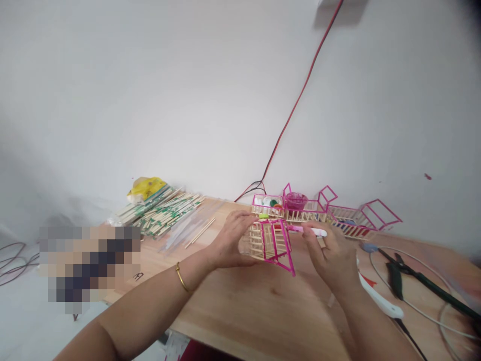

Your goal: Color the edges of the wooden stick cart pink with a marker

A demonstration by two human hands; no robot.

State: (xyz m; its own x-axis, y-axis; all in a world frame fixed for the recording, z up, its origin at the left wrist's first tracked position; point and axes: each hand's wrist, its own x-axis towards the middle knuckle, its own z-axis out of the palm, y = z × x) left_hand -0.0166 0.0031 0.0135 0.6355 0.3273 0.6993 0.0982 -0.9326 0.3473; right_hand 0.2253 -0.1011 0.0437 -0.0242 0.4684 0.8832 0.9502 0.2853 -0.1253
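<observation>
My left hand (231, 239) grips a small model frame (271, 241) built of pale wooden sticks with pink-painted edges, holding it above the wooden table (240, 306). A small green piece (263, 215) sits by my left fingertips. My right hand (330, 255) is closed on a pink-and-white marker pen (310, 230), its tip at the frame's top edge. Behind the hands stands a longer stick structure (323, 213) with pink frames and a pink cup (296, 200) inside.
Packs of wrapped chopsticks (161, 213) and a yellow packet (146, 188) lie at the table's back left, loose sticks (201, 231) beside them. Dark pliers (396, 273), a white tool (379, 298) and cables lie at the right. A red-black wire (296, 105) runs up the wall.
</observation>
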